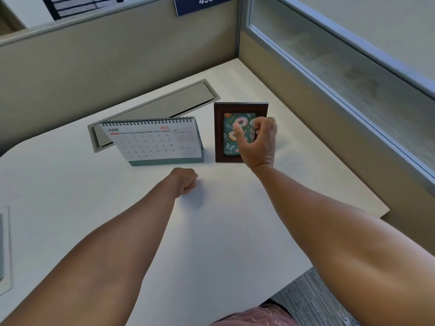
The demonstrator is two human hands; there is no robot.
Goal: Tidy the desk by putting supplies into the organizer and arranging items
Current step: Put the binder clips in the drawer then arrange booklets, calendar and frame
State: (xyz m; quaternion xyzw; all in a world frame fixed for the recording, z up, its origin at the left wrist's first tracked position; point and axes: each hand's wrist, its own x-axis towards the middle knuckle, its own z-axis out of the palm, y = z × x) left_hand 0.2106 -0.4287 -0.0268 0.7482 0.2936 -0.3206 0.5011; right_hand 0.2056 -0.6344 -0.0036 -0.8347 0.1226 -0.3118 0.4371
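The white counter (211,231) fills a cubicle corner: a beige partition wall (117,57) bounds its far side and a second wall with a frosted glass panel (353,85) bounds its right side. The counter's near edge curves in at the lower right, where grey carpet (313,300) shows below it. A wide bare stretch of counter lies between the near edge and the standing items, and another bare patch runs from the picture frame to the back corner.

A recessed grey cable hatch (164,107) lies flush in the surface, running diagonally behind the desk calendar (155,142). The calendar stands upright like a tent, spiral-bound on top, showing June 2026, on a teal-grey base. Just beside it to the right, apart by a narrow gap, a dark brown wooden picture frame (235,132) stands upright, holding a teal print with doughnuts and butterflies.

The right hand (259,142) is raised in front of the frame's right side, fingers (263,124) curled and thumb out across the print; whether they touch the frame cannot be told. The left hand (186,182) rests on the counter just in front of the calendar, clenched into a loose fist and grasping nothing visible.

At the left edge, a pale flat tray-like item (6,250) is only partly visible; its contents cannot be made out. A blue sign (202,3) reading 439 hangs on the far partition.
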